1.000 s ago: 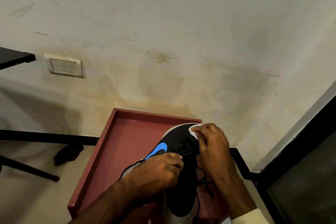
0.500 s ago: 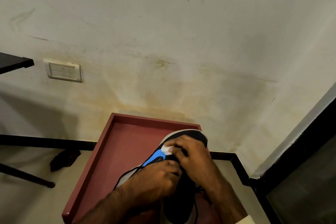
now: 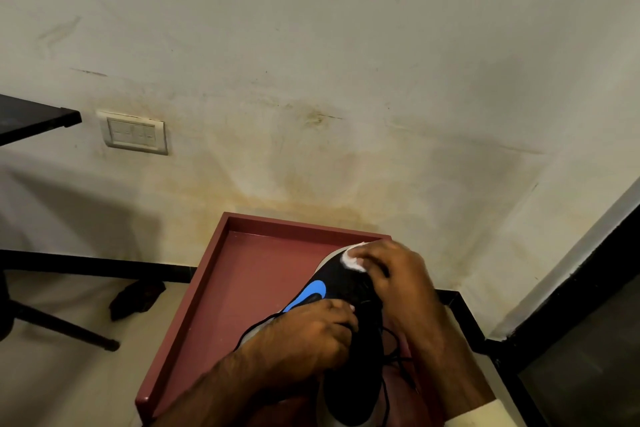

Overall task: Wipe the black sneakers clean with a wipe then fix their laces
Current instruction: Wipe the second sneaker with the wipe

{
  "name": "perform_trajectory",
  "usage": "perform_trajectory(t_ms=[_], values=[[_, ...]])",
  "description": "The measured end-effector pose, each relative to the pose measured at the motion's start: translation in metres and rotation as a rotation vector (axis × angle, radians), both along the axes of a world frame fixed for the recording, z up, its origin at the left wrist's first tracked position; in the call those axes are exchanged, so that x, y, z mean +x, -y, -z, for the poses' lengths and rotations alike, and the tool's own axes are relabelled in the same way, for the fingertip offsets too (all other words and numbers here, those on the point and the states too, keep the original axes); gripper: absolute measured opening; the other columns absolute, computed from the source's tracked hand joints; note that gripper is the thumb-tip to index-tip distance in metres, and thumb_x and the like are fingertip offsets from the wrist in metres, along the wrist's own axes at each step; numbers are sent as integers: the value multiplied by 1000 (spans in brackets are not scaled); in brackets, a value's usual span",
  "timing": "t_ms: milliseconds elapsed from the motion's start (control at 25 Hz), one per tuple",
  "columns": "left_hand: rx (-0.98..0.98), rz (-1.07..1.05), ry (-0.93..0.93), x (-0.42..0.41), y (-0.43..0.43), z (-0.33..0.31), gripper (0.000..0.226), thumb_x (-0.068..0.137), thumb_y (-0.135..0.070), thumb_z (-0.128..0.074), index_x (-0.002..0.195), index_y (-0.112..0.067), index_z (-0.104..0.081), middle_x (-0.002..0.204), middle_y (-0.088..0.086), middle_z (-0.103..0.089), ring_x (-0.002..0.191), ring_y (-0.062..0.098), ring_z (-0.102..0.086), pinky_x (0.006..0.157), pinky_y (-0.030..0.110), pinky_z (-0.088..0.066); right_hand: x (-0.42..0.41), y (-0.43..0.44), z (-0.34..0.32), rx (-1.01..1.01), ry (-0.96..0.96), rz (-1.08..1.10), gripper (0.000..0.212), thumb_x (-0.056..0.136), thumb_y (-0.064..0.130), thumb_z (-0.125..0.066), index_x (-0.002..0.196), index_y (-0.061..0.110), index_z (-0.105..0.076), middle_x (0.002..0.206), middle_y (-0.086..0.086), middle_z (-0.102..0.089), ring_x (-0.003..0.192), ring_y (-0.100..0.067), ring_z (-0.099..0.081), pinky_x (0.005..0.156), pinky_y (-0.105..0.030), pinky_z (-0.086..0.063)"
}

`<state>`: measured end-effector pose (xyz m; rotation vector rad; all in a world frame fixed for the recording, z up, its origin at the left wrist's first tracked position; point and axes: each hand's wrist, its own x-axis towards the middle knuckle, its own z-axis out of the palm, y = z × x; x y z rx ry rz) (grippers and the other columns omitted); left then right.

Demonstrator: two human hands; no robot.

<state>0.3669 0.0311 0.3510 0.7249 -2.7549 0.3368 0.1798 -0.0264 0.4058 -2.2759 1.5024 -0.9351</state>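
Note:
A black sneaker [image 3: 341, 282] with a blue logo and a pale sole lies toe-away on a dark red tray table [image 3: 256, 274]. My left hand [image 3: 311, 340] grips the sneaker around its middle, over the laces. My right hand [image 3: 391, 274] presses a small white wipe [image 3: 351, 260] onto the toe of the sneaker. Loose black laces [image 3: 394, 350] trail off to the right of the shoe. Only one sneaker shows.
The tray table stands against a stained pale wall with a white switch plate [image 3: 133, 132]. A dark crumpled thing [image 3: 136, 295] lies on the floor to the left, near a black furniture leg [image 3: 59, 326]. A black-framed door or panel [image 3: 585, 322] is at the right.
My right hand slid the wipe from the toe back toward the blue logo, then returned it to the toe. My left hand kept its grip on the sneaker.

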Motion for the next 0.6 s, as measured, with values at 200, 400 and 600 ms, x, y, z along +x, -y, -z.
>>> perform_trajectory(t_ms=[200,400,600], values=[[72,-50,-47,9,4,1,12,76,-30,-86,81,-30,-75,98,-17,-76,126,10,-62,114,30,-34,-25,-4,12,-115,241,157,22,97,9,-72,104,28,-82,106,19,-75,102,4,-69,92,-18,-57],[90,-194,-188,18,3,-15,23,69,-23,-88,84,-33,-74,97,-17,-77,114,8,-69,98,30,-57,-12,-2,22,-69,235,119,21,98,11,-72,105,29,-82,107,18,-75,102,3,-70,89,-18,-59],[186,-686,-444,46,0,-47,41,73,-26,-58,110,-37,-73,108,-16,-76,103,10,-69,86,33,-61,-28,-15,18,-36,362,130,22,98,10,-72,104,28,-83,105,23,-76,102,11,-68,84,-6,-53]])
